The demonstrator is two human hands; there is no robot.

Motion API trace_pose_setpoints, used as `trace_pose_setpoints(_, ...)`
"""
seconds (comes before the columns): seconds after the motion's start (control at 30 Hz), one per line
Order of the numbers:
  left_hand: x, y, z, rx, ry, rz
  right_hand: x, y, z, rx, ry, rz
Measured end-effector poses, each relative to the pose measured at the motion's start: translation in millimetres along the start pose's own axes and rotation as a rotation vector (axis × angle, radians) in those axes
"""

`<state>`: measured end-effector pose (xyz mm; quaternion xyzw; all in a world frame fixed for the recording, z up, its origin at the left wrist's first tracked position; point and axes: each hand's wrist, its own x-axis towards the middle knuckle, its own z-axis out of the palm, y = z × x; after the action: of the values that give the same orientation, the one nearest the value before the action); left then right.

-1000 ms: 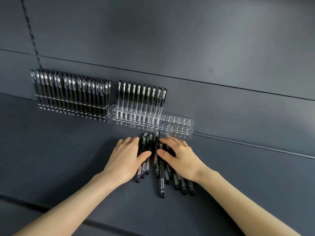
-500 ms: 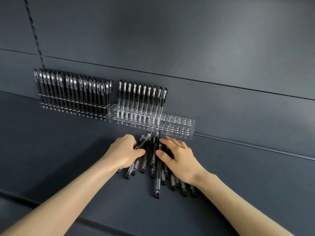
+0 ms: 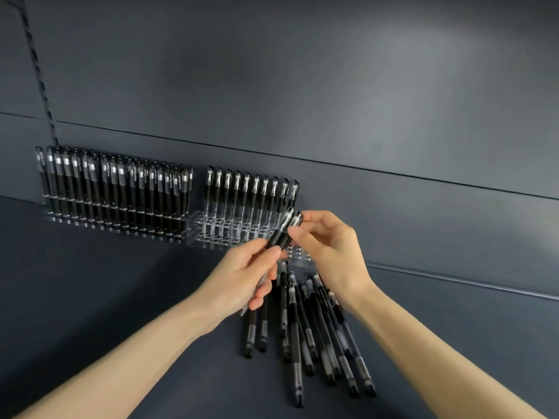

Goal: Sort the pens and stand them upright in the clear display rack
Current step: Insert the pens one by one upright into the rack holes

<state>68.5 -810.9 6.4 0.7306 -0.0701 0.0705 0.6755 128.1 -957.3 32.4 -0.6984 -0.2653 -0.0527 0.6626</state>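
The left grip [image 3: 242, 276] is curled round two pens [image 3: 282, 234] at their lower half, thumb laid across the barrels. It holds them side by side, slanting up and to the right. The right grip [image 3: 332, 252] meets them from the other side: its thumb and fingertips pinch the upper ends. Both held pens are slim, with black barrels and a pale, silvery band just below the black top.

Directly beneath the two grips, and running back toward the person's forearms, a loose pile of pens [image 3: 305, 328] of the same kind lies flat on the dark shelf [image 3: 121, 297]. They are roughly parallel and overlap one another.

Just beyond the grips stands the clear display rack [image 3: 217, 234], whose right end is hidden behind the right grip. Its back row carries about ten upright pens [image 3: 251, 192], caps up. The holes nearer the grips are unfilled. To the left of the left grip, touching the clear rack's end, a second rack [image 3: 60, 217] is packed with standing pens against the grey back panel [image 3: 302, 101].
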Motion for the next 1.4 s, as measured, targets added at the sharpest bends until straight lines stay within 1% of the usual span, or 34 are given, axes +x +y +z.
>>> trace_pose_setpoints(0.1,19.8,-0.4,-6.8,0.061,0.019,0.027,15.2,-0.1,5.0,-0.015,0.077,-0.024)
trace_pose_setpoints(0.2,45.6,-1.2,-20.1,0.269,0.144,0.126,37.0,-5.1,0.0,-0.089,0.253,-0.114)
trace_pose_setpoints(0.23,53.7,-1.1,-24.6,0.294,0.165,0.162,44.3,-6.3,-2.9,-0.126,0.312,-0.147)
trace_pose_setpoints(0.33,69.1,-3.6,-29.0,0.231,0.164,0.21,60.6,-6.8,-6.3,-0.231,0.439,-0.224)
trace_pose_setpoints(0.43,71.9,-13.2,-25.6,0.206,0.174,0.245,72.2,-3.7,-4.8,-0.288,0.494,-0.269)
trace_pose_setpoints(0.53,72.1,-20.8,-28.4,0.164,0.192,0.277,80.9,0.3,-3.4,-0.36,0.5,-0.297)
trace_pose_setpoints(0.77,74.6,-23.8,-33.0,0.111,0.193,0.342,89.8,14.4,0.7,-0.484,0.445,-0.301)
trace_pose_setpoints(1.07,76.6,-33.1,-31.6,0.146,0.252,0.315,88.2,31.8,-0.5,-0.581,0.302,-0.187)
trace_pose_setpoints(1.27,78.1,-37.2,-30.2,0.109,0.218,0.288,84.8,32.5,-4.9,-0.591,0.296,-0.177)
trace_pose_setpoints(1.4,78.4,-38.4,-28.1,0.113,0.202,0.259,79.8,29.9,-6.5,-0.607,0.308,-0.219)
